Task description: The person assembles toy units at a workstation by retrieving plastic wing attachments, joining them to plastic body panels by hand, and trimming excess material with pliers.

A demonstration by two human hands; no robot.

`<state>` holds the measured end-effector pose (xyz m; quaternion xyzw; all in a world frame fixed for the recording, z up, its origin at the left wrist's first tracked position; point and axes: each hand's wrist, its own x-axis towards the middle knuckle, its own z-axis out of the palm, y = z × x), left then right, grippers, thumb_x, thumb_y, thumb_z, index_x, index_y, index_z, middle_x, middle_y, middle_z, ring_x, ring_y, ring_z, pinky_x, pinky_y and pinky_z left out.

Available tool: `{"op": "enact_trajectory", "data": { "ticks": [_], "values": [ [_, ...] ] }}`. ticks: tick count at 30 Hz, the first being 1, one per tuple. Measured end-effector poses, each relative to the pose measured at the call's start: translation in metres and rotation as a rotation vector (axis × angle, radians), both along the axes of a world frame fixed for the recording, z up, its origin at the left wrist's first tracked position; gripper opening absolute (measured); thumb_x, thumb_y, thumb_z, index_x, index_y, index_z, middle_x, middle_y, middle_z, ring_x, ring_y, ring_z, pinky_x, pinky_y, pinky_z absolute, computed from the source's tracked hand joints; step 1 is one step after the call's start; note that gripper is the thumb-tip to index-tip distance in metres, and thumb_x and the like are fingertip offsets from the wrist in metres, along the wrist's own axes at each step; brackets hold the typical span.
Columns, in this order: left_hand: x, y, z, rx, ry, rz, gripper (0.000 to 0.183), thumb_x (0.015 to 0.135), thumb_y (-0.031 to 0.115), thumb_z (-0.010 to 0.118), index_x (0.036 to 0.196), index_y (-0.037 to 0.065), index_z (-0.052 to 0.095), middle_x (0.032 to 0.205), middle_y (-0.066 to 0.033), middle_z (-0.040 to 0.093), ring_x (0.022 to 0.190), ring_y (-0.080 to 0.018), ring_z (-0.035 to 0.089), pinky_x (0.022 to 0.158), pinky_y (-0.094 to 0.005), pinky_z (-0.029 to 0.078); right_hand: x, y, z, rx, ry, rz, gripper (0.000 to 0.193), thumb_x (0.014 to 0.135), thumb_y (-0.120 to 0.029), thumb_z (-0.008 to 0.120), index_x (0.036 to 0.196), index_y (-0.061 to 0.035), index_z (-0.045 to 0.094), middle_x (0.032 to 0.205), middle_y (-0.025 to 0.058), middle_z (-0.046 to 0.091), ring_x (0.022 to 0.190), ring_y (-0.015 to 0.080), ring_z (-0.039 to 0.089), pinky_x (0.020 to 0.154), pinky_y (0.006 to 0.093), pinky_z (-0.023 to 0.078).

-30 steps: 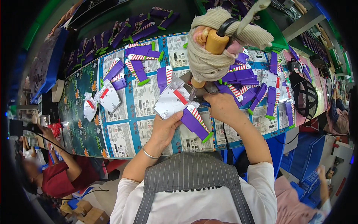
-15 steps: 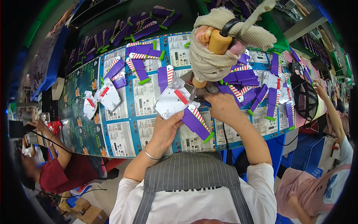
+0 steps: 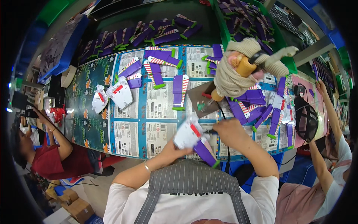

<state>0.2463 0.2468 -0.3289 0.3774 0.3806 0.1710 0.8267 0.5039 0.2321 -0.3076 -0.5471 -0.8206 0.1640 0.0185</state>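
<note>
My left hand [image 3: 172, 152] grips a white plastic shell [image 3: 187, 135] with a red strip across it. A purple wing [image 3: 204, 152] with a green tip joins the shell and points toward my apron. My right hand [image 3: 228, 130] is closed beside the shell, its fingers round a thin dark tool [image 3: 210, 131] that points at the shell. Blur hides the tool's exact kind and whether it touches. Just beyond stands a dark metal plate [image 3: 199, 98] with a coiled spring, beside a cloth-wrapped bundle [image 3: 233, 80] with a yellow handle.
Several purple wings [image 3: 178, 89] lie on the printed table sheet [image 3: 128, 136]. Two white shells [image 3: 121, 94] rest at the left. Behind are a dark belt [image 3: 156, 18] of wings and a green bin [image 3: 225, 31]. A black cable [image 3: 228, 153] crosses the front edge. Co-workers sit either side.
Both hands have drawn back toward my body, bringing the white shell and its purple wing away from the cloth-wrapped bundle. The view has shifted. At the right, a co-worker's second arm now shows.
</note>
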Motion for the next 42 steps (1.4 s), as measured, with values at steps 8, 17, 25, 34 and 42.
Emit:
{"op": "enact_trajectory", "data": {
  "ticks": [8, 17, 25, 34, 42],
  "values": [
    [-0.027, 0.128, 0.024, 1.416, 0.716, -0.125, 0.036, 0.08, 0.002, 0.054, 0.115, 0.007, 0.057, 0.104, -0.0141, 0.062, 0.093, -0.0309, 0.06, 0.079, -0.0356, 0.049, 0.003, -0.003, 0.005, -0.202, -0.114, 0.041, 0.018, 0.07, -0.01, 0.061, 0.088, -0.0075, 0.059, 0.078, 0.0073, 0.06, 0.072, 0.0275, 0.061, 0.068, 0.0398, 0.046],
    [-0.016, 0.235, 0.007, 1.32, 1.328, -0.188, 0.087, 0.057, 0.06, 0.074, 0.126, 0.012, 0.051, 0.144, -0.022, 0.026, 0.135, -0.0417, 0.017, 0.102, -0.0672, 0.011, -0.004, -0.047, 0.037, -0.019, 0.209, -0.366, 0.045, 0.062, -0.001, 0.069, 0.104, -0.0079, 0.055, 0.104, 0.011, 0.05, 0.09, 0.0332, 0.055, 0.073, 0.0415, 0.045],
    [-0.026, 0.136, -0.008, 1.6, 0.876, -0.001, 0.06, 0.062, 0.036, 0.079, 0.111, 0.008, 0.057, 0.122, -0.0211, 0.045, 0.112, -0.0365, 0.043, 0.092, -0.0443, 0.037, -0.031, -0.048, 0.005, -0.033, 0.434, -0.491, 0.04, 0.078, -0.011, 0.065, 0.117, -0.009, 0.055, 0.097, 0.0186, 0.064, 0.084, 0.0359, 0.063, 0.073, 0.0418, 0.051],
    [-0.014, 0.162, -0.01, 1.194, 0.678, 0.166, 0.058, 0.071, 0.015, 0.075, 0.124, 0.008, 0.051, 0.098, -0.0134, 0.046, 0.073, -0.0254, 0.056, 0.065, -0.0332, 0.05, -0.043, -0.042, -0.006, -0.102, 0.398, -0.284, 0.062, 0.071, -0.009, 0.065, 0.129, -0.0161, 0.044, 0.102, 0.0151, 0.063, 0.086, 0.0324, 0.062, 0.075, 0.0422, 0.05],
    [-0.051, 0.092, 0.021, 0.895, 0.322, 0.296, 0.046, 0.074, -0.008, 0.06, 0.118, 0.003, 0.053, 0.098, -0.0053, 0.044, 0.088, -0.0119, 0.052, 0.072, -0.0209, 0.047, -0.029, -0.053, -0.003, -0.238, 0.453, -0.377, 0.044, 0.075, -0.01, 0.061, 0.117, -0.0153, 0.051, 0.095, 0.0147, 0.064, 0.084, 0.0348, 0.062, 0.073, 0.0442, 0.05]
  ]
}}
